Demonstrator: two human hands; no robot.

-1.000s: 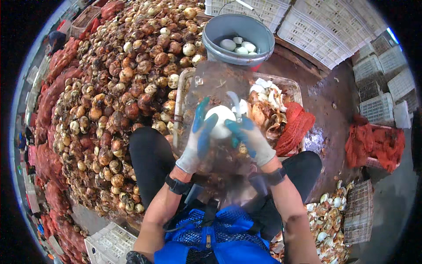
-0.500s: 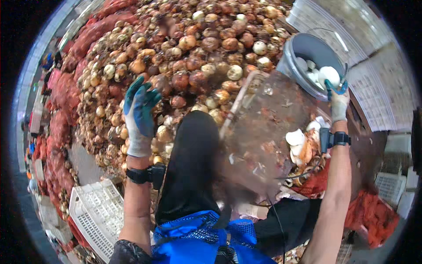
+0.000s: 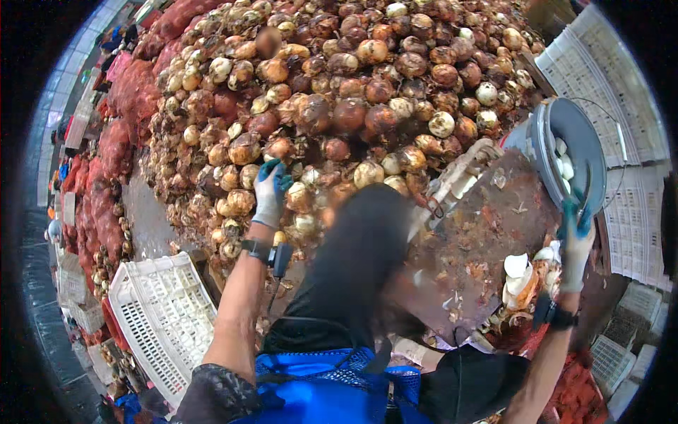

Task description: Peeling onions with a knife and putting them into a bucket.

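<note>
My left hand (image 3: pixel 271 192), in a white glove with blue-green fingertips, reaches to the near side of the onion heap. Its fingers are curled against a brown onion (image 3: pixel 278 148), partly hiding their grip. My right hand (image 3: pixel 577 239), gloved alike, is at the near rim of a grey bucket (image 3: pixel 542 145). A thin, dark, curved knife (image 3: pixel 585 199) projects from its closed fingers; the handle is hidden. White peeled onions (image 3: pixel 564 162) lie inside the bucket. Below it, white onion pieces and skins (image 3: pixel 518 272) rest beside my right wrist.
Unpeeled onions (image 3: pixel 349 113) are heaped ahead. Red mesh sacks (image 3: pixel 116 148) line the left. A white plastic crate (image 3: pixel 162 304) stands near my left elbow, and more crates (image 3: pixel 593 78) are beyond the bucket. A board strewn with scraps (image 3: pixel 470 247) lies right of my knee.
My right hand has let go of a white peeled onion at the bucket and drawn back to its rim. My left hand, open before, has closed in on a brown onion. The view has shifted.
</note>
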